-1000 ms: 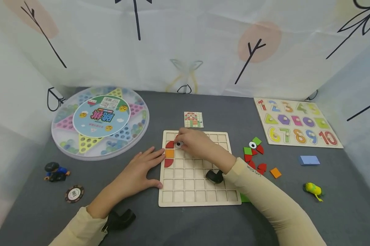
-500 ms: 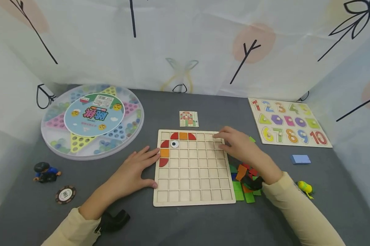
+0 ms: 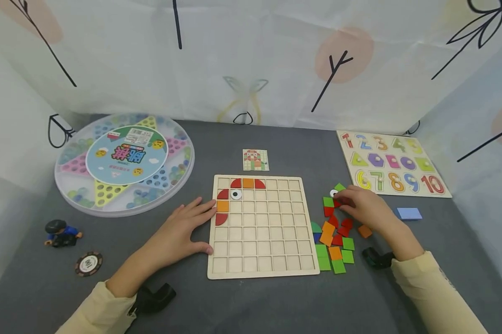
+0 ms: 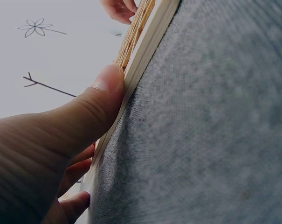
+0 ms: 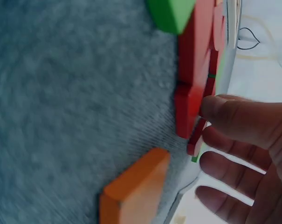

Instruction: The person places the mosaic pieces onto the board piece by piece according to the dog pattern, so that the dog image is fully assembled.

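The wooden grid board point(image 3: 262, 226) lies flat on the grey table cover point(image 3: 251, 306), in front of the person and between the two hands. The left hand point(image 3: 179, 232) rests flat beside the board's left edge, fingers straight and slightly spread; in the left wrist view the thumb point(image 4: 92, 109) presses against the board's rim, which appears to keep the board from sliding. Seven pieces sit in the board's upper left corner: red quarter-rounds, two orange squares and one white eye disc point(image 3: 235, 195).

Just right of the board lies a loose heap of coloured tiles point(image 3: 334, 241), green, red and orange, touching or overlapping one another. The right hand point(image 3: 365, 208) reaches into the far end of this heap. Its fingers are curled and its fingertips point(image 5: 224, 114) touch a red tile point(image 5: 189, 109); whether the tile is pinched or only touched cannot be told. An orange tile point(image 3: 364, 230) lies apart from the heap, close to this hand.

Farther back, a small pattern card point(image 3: 255, 159) lies just beyond the board's far edge, presumably placed there for reference. A round marble game point(image 3: 125, 162) occupies the far left and a number puzzle point(image 3: 390, 162) the far right.
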Tool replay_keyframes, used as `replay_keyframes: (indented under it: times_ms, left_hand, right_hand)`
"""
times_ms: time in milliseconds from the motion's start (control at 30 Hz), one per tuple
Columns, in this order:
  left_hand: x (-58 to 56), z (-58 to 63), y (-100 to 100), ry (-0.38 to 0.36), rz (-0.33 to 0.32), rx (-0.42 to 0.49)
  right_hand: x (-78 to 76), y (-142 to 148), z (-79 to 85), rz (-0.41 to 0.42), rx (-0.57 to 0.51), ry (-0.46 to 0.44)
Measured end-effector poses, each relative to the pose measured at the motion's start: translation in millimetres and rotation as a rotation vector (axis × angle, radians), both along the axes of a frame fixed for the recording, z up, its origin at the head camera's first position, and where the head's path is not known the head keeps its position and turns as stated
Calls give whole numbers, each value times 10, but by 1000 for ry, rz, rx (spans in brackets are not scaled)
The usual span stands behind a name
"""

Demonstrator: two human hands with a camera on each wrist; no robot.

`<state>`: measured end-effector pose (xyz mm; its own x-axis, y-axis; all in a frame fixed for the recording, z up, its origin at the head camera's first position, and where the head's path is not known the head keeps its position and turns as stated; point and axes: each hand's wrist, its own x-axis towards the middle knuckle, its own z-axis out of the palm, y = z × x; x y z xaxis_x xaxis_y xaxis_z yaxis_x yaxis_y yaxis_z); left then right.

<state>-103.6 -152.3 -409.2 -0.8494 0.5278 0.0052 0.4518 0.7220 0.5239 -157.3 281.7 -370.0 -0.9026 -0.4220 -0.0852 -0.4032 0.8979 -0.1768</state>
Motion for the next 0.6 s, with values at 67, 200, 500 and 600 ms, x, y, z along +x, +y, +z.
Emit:
replay_keyframes:
  times_ms: [67, 200, 500, 600]
  left_hand:
    - [1, 3, -4, -3, 2, -1]
    - [4, 9, -4, -3, 4, -4]
    - [-1, 15, -3, -3, 1, -4]
    - [2, 16, -4, -4, 3, -4]
  right_hand:
    - [-10, -13, -7, 2, 4, -3]
    - [-22, -27, -25, -9, 22, -9]
    - [-33, -53, 0, -45, 23, -29]
    - [-51, -160, 58, -29, -4, 10]
